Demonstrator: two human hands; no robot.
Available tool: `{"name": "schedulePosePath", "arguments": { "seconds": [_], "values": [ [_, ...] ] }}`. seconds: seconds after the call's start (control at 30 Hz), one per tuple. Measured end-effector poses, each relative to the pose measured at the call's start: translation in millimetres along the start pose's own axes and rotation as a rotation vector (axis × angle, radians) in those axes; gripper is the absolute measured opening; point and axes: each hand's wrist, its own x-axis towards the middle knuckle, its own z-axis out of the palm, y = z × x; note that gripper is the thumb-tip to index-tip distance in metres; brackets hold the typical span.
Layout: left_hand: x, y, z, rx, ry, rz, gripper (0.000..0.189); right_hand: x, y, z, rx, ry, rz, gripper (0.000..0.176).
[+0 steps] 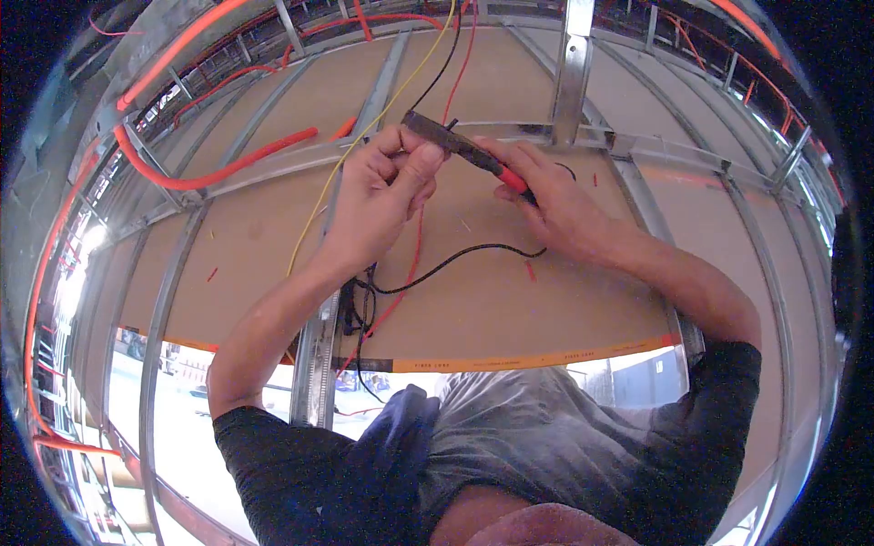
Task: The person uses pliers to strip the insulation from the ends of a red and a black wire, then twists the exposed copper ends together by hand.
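My right hand [560, 200] is wrapped around the red-and-black handles of a pair of pliers [469, 150], whose dark jaws point up and left. My left hand [391, 182] is pinched closed beside the jaws, where a black wire [435, 77] comes down from above to the fingertips. The wire's exact place at the jaws is hidden. A red wire [466, 64] passes behind the pliers and hangs lower down. To the left of my left hand runs a yellow wire [320, 205]. A black braided cord [482, 247] stretches from a dark bundle toward my right wrist.
Metal studs [571, 73] and cross rails frame brown boards [510, 300] around my hands. Orange flexible conduit [214, 180] curves in at the left, with more along the frame. The dark bundle of cord [360, 300] hangs by a metal stud below my left forearm.
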Motion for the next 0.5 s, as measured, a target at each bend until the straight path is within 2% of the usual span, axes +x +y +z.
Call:
{"name": "schedulePosePath", "arguments": {
  "seconds": [0.27,0.5],
  "values": [
    [0.8,-4.6,-2.1,-0.006,-0.034,-0.017,0.018,-1.4,8.0,3.0,-0.035,0.003,-0.037,0.066],
    [0.8,-6.3,-1.6,0.006,-0.032,-0.033,0.018,-4.2,4.8,0.2,-0.035,-0.011,-0.007,0.065]
  ]
}}
